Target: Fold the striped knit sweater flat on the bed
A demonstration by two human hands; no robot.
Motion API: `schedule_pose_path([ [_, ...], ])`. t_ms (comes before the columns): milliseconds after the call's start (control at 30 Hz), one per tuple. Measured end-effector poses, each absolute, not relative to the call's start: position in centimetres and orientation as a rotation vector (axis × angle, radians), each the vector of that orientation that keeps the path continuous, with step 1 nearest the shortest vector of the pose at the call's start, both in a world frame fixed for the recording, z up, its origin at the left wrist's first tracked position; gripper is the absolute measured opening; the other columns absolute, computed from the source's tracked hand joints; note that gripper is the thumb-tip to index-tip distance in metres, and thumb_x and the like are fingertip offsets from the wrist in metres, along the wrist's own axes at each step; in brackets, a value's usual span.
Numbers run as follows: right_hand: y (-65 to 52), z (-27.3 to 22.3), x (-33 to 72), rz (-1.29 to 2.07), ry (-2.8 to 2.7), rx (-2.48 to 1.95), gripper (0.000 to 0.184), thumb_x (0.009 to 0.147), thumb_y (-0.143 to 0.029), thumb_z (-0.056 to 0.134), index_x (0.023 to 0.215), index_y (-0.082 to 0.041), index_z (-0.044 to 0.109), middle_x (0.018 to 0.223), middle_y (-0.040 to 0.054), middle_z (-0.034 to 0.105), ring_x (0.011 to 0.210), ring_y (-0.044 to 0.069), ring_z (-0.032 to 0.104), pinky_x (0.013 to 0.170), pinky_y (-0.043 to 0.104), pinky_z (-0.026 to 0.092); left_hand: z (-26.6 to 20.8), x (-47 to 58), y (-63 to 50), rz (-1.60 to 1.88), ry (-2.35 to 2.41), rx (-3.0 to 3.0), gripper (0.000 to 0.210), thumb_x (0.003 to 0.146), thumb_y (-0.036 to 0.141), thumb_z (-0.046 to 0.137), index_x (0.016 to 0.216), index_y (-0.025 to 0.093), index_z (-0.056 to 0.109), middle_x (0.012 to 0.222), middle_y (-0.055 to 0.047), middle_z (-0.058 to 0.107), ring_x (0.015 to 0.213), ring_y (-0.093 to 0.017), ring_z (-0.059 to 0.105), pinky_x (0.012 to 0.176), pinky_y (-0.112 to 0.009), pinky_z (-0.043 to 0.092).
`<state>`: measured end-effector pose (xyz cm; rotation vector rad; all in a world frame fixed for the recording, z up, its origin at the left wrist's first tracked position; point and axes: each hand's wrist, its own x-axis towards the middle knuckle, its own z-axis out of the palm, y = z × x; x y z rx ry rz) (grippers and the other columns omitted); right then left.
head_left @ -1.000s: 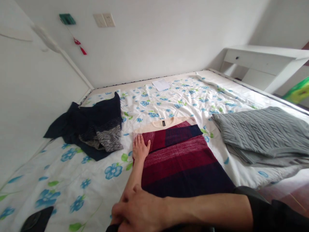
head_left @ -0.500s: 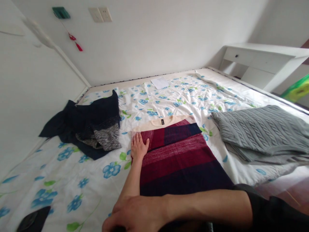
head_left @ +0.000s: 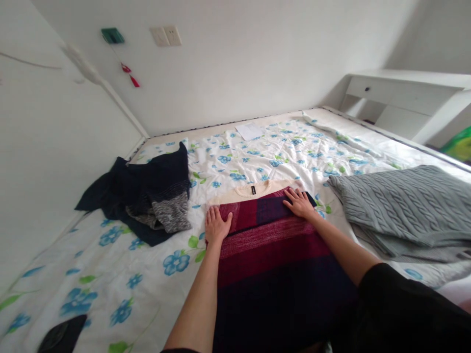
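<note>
A sweater [head_left: 272,252] with cream, maroon and navy bands lies on the bed, its cream neckline [head_left: 253,189] at the far end. One sleeve [head_left: 253,211] is folded across its upper part. My left hand [head_left: 217,224] rests flat on the sweater's left edge, fingers apart, at the folded sleeve. On the right side, my right hand [head_left: 299,202] lies flat over the sleeve near its navy cuff, fingers spread. The sweater's lower end is dark, and my right arm and black sleeve partly cover it.
A dark navy and grey garment [head_left: 147,191] lies crumpled at the left. To the right is a folded grey cable-knit sweater [head_left: 401,208]. White paper [head_left: 249,131] sits near the wall, and a black object [head_left: 62,334] at the lower left. A white desk [head_left: 397,98] stands beyond the bed.
My right hand has moved from the near side, across my left forearm, up to the right end of the folded sleeve. My left hand stays on the left edge. The view has shifted slightly.
</note>
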<state>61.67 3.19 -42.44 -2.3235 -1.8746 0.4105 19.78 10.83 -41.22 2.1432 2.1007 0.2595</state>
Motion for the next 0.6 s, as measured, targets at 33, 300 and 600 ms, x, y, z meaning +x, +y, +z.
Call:
schedule_pose_path([
  [33, 3.4, -42.9, 62.6, 0.416, -1.865, -2.345, 0.077, 0.12, -0.065, 0.033, 0.189, -0.031, 0.027, 0.196, 0.0016, 0.017, 0.182, 0.037, 0.011, 0.146, 0.062, 0.013, -41.1, 19.9, 11.1, 0.26, 2.123, 2.095, 0.094, 0.113, 0.066, 0.038, 0.183, 0.003, 0.034, 0.192, -0.022, 0.026, 0.18, -0.037, 0.025, 0.146, -0.052, 0.024],
  [300, 4.2, -44.5, 62.8, 0.407, -1.785, -2.419, 0.081, 0.12, -0.066, 0.024, 0.191, -0.029, 0.016, 0.197, 0.0033, 0.008, 0.182, 0.036, 0.008, 0.145, 0.065, 0.014, -40.7, 21.5, 12.9, 0.357, 2.133, 2.264, 0.08, 0.109, 0.038, 0.047, 0.179, -0.001, 0.039, 0.189, -0.027, 0.031, 0.178, -0.043, 0.028, 0.145, -0.064, 0.022],
  [600, 4.4, -44.2, 63.1, 0.397, -1.775, -2.397, 0.08, 0.12, -0.066, 0.027, 0.191, -0.031, 0.019, 0.197, 0.003, 0.01, 0.182, 0.035, 0.009, 0.145, 0.065, 0.015, -41.3, 18.9, 18.6, 0.184, 1.93, 2.367, 0.082, 0.113, 0.047, 0.04, 0.179, -0.002, 0.039, 0.189, -0.024, 0.034, 0.177, -0.037, 0.033, 0.146, -0.052, 0.024],
])
